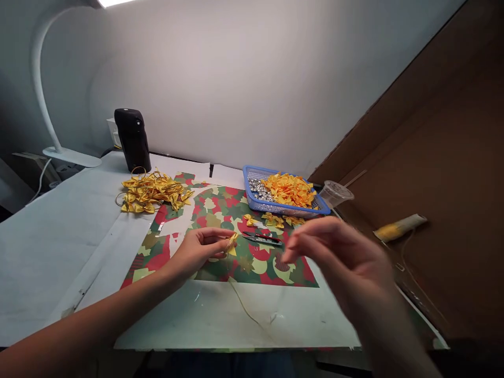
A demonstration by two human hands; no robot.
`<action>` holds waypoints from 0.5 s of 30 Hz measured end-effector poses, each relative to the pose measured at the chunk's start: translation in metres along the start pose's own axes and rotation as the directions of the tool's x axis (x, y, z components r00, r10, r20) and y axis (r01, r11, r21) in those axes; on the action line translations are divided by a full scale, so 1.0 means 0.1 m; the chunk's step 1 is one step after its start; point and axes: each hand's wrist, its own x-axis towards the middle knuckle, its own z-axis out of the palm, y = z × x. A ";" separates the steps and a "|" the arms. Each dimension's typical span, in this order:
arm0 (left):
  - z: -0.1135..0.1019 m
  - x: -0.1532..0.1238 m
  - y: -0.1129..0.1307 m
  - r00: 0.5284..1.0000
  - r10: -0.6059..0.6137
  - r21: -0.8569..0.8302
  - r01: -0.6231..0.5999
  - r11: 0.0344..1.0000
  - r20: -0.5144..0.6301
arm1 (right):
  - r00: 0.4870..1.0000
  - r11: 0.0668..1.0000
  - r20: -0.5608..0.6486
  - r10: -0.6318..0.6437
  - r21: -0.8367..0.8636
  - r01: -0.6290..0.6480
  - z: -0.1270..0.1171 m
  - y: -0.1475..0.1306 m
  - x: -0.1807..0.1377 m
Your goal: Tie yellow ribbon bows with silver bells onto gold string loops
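My left hand [202, 247] is closed in a pinch on a small yellow ribbon bow [231, 243], low over the patterned red-and-green mat [220, 210]. My right hand [334, 257] hovers to the right, raised above the mat and blurred by motion; its fingers are curled together, and I cannot make out what they hold, if anything. A thin pale thread [244, 307] trails from near the bow across the white board toward me. Black-and-red snips [262, 239] lie on the mat between my hands.
A blue basket [252, 173] holds orange ribbon pieces [289, 190] and silver beads. A pile of finished yellow bows [151, 191] lies at the left. Also here: a black device [132, 139], a white lamp base [71, 156], a clear cup [334, 193], a cardboard wall [433, 157] at the right, loose bows [275, 219].
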 end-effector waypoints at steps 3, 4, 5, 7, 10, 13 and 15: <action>0.02 -0.01 0.03 1.000 -0.016 -0.020 0.016 1.000 -0.021 | 0.960 0.964 0.231 0.158 0.174 -0.200 0.36 0.16 0.18; 0.03 -0.01 0.03 0.999 -0.021 -0.039 0.020 0.999 -0.025 | 0.947 0.943 0.247 0.206 0.207 -0.260 0.46 0.25 0.20; 0.03 0.00 0.03 0.999 -0.025 -0.059 0.024 0.998 -0.025 | 0.922 0.916 0.284 0.262 0.226 -0.330 0.53 0.33 0.21; 0.03 0.00 0.03 1.000 -0.014 -0.084 0.013 0.996 -0.018 | 0.877 0.864 0.338 0.343 0.253 -0.436 0.62 0.49 0.20; 0.03 0.00 0.02 0.999 0.039 -0.078 -0.040 0.996 -0.010 | 0.817 0.821 0.424 0.391 0.240 -0.518 0.68 0.65 0.15; 0.03 0.00 0.02 0.997 0.071 -0.068 -0.072 0.995 -0.016 | 0.769 0.805 0.494 0.405 0.205 -0.556 0.69 0.71 0.10; 0.03 0.01 0.03 0.998 0.061 -0.065 -0.063 0.996 -0.025 | 0.764 0.797 0.503 0.405 0.216 -0.564 0.68 0.72 0.07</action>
